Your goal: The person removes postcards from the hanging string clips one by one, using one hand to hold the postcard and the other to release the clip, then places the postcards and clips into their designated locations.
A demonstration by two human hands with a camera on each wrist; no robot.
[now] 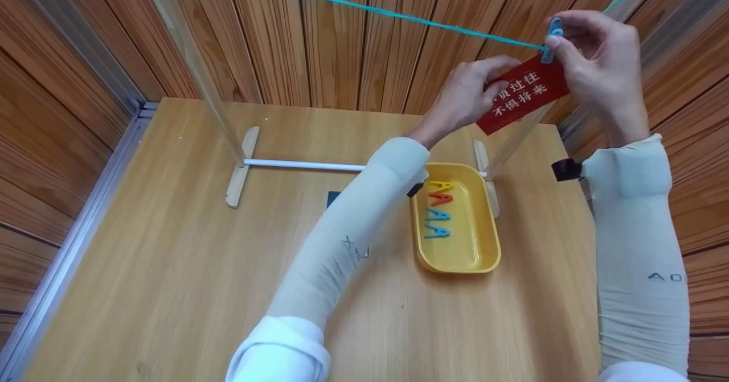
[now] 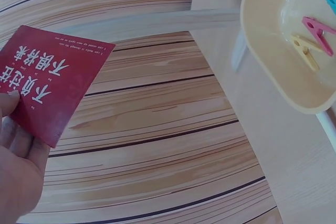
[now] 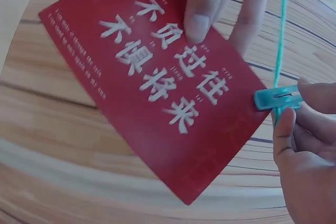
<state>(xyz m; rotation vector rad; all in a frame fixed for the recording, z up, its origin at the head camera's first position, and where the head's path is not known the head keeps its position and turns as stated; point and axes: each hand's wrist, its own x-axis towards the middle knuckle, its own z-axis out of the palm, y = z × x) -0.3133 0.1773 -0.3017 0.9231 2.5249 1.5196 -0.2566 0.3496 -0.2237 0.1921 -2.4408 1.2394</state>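
Observation:
A red card with white lettering hangs tilted at the right end of a teal string. My left hand pinches the card's left edge between thumb and fingers, as the left wrist view also shows. At the card's upper corner, my right hand pinches a blue clothespin by its handles. In the right wrist view the clothespin's tip overlaps the corner of the card, and the string runs right by it. Whether its jaws bite both card and string is hard to see.
Below the hands, a yellow tray holds several clothespins in yellow, red and blue. Two upright posts carry the string, joined low by a white rod. A dark flat piece lies partly behind my left forearm.

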